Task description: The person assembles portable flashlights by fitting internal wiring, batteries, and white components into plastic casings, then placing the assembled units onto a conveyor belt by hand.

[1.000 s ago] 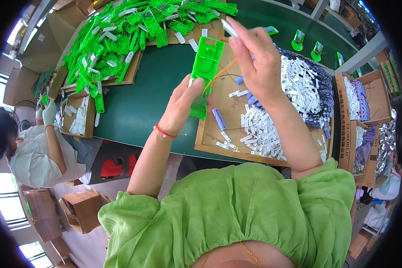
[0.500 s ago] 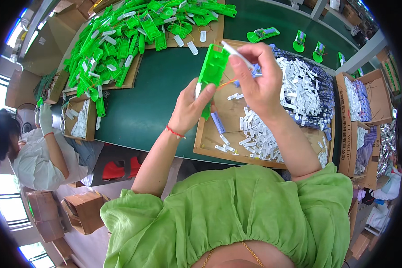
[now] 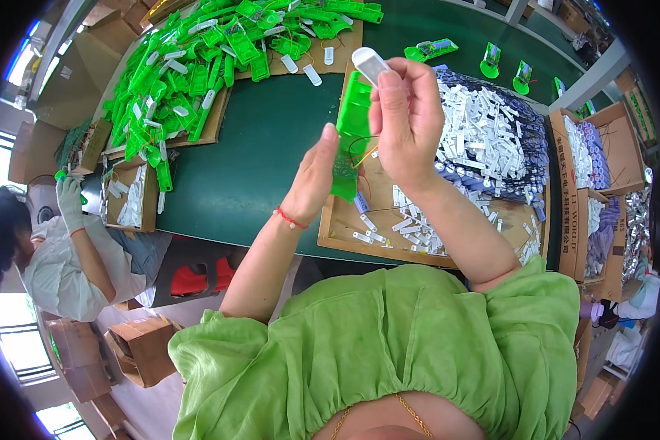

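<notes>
My left hand (image 3: 315, 180) holds a flat green plastic casing (image 3: 352, 139) upright over the table, with thin red and yellow wires at its middle. My right hand (image 3: 407, 121) pinches a small white oblong plastic piece (image 3: 370, 64) at the casing's top edge. Both hands hover over a cardboard tray (image 3: 337, 227) that holds several small white and blue parts (image 3: 407, 231).
A heap of green casings (image 3: 213, 62) and white pieces lies on cardboard at the far left of the green table (image 3: 257, 154). A pile of white parts (image 3: 491, 139) and cardboard boxes (image 3: 601, 169) stand to the right. A person in white with gloves (image 3: 70, 242) works at the left.
Both hands have come up and nearer with the green casing. My right hand has brought a white piece to the casing's top edge.
</notes>
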Available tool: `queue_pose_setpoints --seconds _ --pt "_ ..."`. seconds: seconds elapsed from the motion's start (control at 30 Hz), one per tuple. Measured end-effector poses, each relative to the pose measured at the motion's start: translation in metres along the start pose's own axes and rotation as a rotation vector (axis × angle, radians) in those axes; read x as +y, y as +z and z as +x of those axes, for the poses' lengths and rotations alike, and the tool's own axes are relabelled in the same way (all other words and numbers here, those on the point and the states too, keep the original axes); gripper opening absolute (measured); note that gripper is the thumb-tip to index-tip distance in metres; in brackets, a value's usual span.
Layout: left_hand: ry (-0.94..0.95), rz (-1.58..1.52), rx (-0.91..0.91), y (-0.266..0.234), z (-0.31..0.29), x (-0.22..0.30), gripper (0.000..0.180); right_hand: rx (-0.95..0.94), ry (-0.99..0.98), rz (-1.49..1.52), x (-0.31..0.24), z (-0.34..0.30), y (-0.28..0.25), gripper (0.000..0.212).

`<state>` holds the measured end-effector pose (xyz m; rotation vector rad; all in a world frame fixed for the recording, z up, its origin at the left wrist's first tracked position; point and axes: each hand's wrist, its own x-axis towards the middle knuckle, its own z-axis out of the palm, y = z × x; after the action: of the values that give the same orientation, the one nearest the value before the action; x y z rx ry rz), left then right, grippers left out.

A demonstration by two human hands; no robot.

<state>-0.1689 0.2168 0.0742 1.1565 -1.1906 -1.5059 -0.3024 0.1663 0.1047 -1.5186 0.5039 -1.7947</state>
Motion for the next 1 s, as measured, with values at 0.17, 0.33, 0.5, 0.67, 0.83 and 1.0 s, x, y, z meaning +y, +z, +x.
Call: queue_pose_setpoints --seconds 0.17,0.33,0.5,0.67,0.83,1.0 --pt "0.079 -0.269 0.146 0.007 0.006 0.004 0.049 0.056 0.103 -0.029 -0.004 -0.025 -0.006 0.017" --pt "0.193 -0.346 0.288 0.007 0.013 0.007 0.031 0.071 0.306 0.038 -0.004 -0.055 -0.011 0.014" --pt "0.297 0.028 0.312 -0.008 0.022 -0.007 0.022 -0.192 -0.289 -0.424 -0.028 -0.032 -0.015 0.015" --pt "0.008 -0.184 -0.012 -0.002 0.007 -0.007 0.039 -0.098 -0.470 -0.694 -0.021 0.007 -0.016 0.028" --pt "0.055 -0.172 -0.048 -0.001 0.003 -0.003 0.031 -0.047 -0.080 -0.587 -0.010 0.004 -0.035 0.022" --pt "0.111 -0.002 -0.029 -0.001 0.007 -0.009 0.032 -0.097 -0.210 -0.585 -0.007 0.005 -0.031 0.013"
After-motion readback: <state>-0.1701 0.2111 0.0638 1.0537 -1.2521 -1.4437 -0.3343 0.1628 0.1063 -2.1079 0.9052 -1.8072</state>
